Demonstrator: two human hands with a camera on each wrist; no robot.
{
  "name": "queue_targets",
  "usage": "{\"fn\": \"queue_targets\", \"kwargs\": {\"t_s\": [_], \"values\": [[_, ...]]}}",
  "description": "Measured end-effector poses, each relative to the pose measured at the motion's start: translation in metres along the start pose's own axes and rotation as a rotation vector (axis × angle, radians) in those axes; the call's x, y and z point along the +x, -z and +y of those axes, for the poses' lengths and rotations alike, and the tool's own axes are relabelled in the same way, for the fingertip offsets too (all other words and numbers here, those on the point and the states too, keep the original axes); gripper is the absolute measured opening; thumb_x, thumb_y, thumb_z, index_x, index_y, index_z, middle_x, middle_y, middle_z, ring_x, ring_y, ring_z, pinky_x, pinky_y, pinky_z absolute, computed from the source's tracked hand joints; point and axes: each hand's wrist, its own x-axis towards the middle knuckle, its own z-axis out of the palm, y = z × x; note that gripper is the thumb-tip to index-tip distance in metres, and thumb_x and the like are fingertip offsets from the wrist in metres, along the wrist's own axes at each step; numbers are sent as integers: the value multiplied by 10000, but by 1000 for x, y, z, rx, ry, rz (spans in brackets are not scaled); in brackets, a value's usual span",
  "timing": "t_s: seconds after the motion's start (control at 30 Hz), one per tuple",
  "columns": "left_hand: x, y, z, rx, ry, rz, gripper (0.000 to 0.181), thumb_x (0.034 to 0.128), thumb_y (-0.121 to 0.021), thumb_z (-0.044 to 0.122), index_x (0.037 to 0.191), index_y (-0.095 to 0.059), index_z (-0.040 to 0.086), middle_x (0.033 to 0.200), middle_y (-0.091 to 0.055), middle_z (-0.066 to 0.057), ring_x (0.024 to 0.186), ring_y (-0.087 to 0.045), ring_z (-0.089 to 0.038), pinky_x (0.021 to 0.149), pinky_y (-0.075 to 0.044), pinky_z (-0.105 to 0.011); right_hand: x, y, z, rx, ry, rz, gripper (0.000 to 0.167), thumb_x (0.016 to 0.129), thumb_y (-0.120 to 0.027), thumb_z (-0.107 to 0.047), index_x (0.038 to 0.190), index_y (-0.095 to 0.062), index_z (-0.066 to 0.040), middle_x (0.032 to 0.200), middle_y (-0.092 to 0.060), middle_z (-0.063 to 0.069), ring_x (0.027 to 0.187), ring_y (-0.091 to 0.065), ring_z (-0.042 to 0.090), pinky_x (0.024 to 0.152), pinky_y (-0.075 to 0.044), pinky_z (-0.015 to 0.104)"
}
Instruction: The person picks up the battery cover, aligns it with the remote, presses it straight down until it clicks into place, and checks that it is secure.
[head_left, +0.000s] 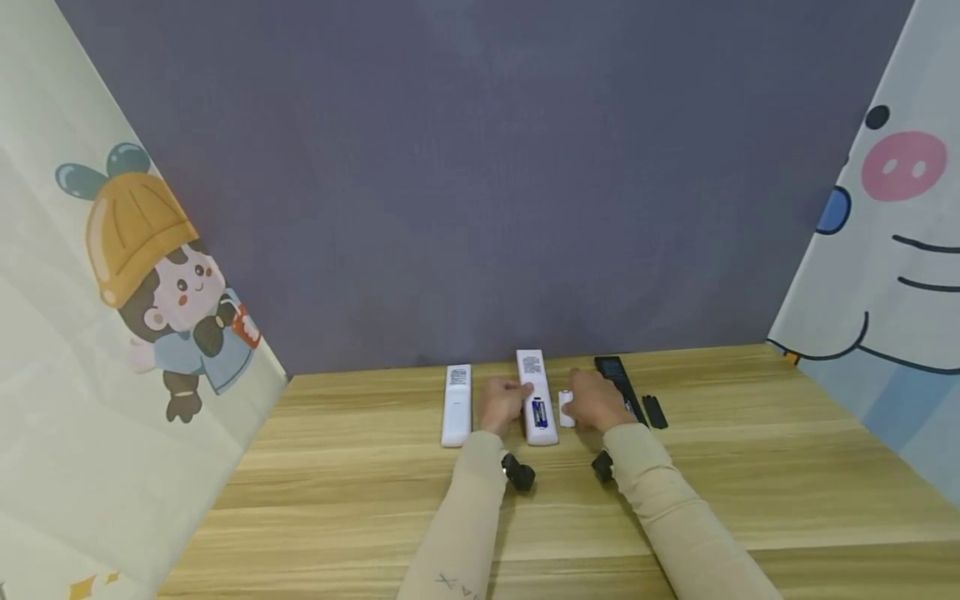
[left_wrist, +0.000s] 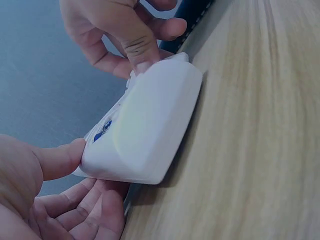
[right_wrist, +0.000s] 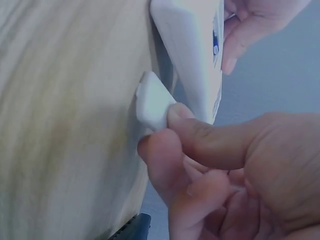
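Observation:
A white remote control [head_left: 532,372] lies back side up in the middle of the table, its battery compartment uncovered. Blue batteries [head_left: 540,413] sit in that compartment. My left hand [head_left: 500,406] grips this remote from its left side, with the thumb on the edge near the compartment in the left wrist view. Just to the right of the remote, my right hand [head_left: 597,401] pinches a small white battery cover [right_wrist: 154,101] between thumb and forefinger. In the head view the cover is beside the remote, apart from the compartment.
Another white remote [head_left: 456,407] lies to the left, its back facing up. At the right, a black remote [head_left: 613,372] is partly hidden by my right hand, with a loose black battery cover [head_left: 655,412] beside it. A dark grey wall [head_left: 480,183] rises behind the wooden table [head_left: 337,500].

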Motion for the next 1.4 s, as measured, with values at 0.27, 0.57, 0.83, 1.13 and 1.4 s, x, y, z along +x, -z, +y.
{"fn": "queue_targets", "kwargs": {"t_s": [0.27,0.57,0.83,1.13,1.4], "values": [[0,2,1,-196,6,-59,271,952,-718,145,1117,-721,-70,979,-764,-190,713,-655,-129,654,-578,-268,-4,10,0,101,-1,-18,83,973,-675,-115,915,-639,-70,654,-679,19,602,-650,164,684,-516,379],[2,1,7,-187,17,-40,301,949,-734,194,1147,-730,-32,1028,-763,-161,757,-632,-122,672,-557,-269,0,29,6,248,44,-11,72,992,-643,-98,953,-638,-37,671,-685,71,635,-700,296,546,-437,283],[8,1,13,-249,67,-51,308,956,-729,203,1185,-718,-3,1012,-758,-130,720,-604,-117,687,-550,-288,11,40,11,361,114,-7,78,992,-630,-72,967,-627,2,749,-701,99,656,-709,367,517,-445,281],[8,2,15,-284,73,-57,322,957,-728,213,1199,-710,2,1021,-750,-117,769,-614,-136,723,-558,-304,12,47,9,425,143,0,88,986,-636,-76,979,-638,12,753,-706,86,592,-682,274,522,-467,283],[6,3,17,-285,82,-63,320,951,-735,223,1197,-713,18,984,-743,-97,790,-632,-177,711,-557,-311,8,49,5,474,131,-49,100,1008,-620,-105,996,-644,-8,812,-719,105,579,-653,205,545,-512,310]]}}
